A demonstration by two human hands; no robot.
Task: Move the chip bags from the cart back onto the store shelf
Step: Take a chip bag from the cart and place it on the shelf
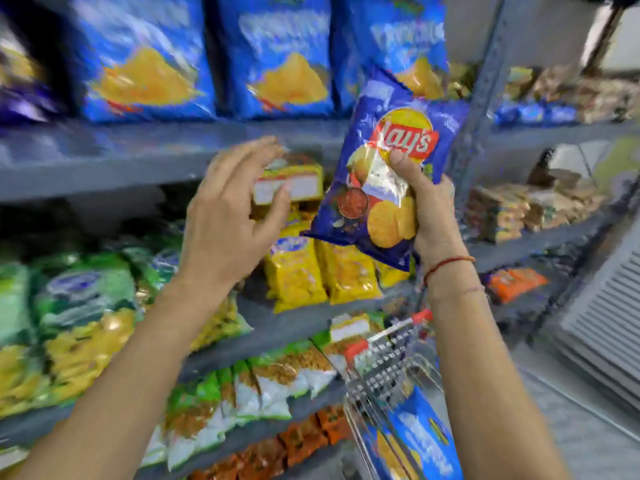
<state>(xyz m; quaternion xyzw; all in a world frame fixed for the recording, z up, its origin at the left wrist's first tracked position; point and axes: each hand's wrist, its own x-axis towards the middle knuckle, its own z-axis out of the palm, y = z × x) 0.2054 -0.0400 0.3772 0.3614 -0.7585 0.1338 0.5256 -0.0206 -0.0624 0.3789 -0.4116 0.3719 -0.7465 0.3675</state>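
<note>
My right hand grips a dark blue chip bag by its lower right side and holds it tilted in front of the grey store shelf. My left hand is raised beside it, fingers spread, holding nothing, a short way left of the bag. Larger bright blue chip bags stand in a row on the upper shelf just above. The wire cart with red corners is low at the right, and a blue chip bag lies in it.
Yellow snack packs and green packs fill the shelf behind my hands; more packets sit on lower shelves. A grey upright post divides this unit from a second shelf at the right. A slatted white panel leans at the far right.
</note>
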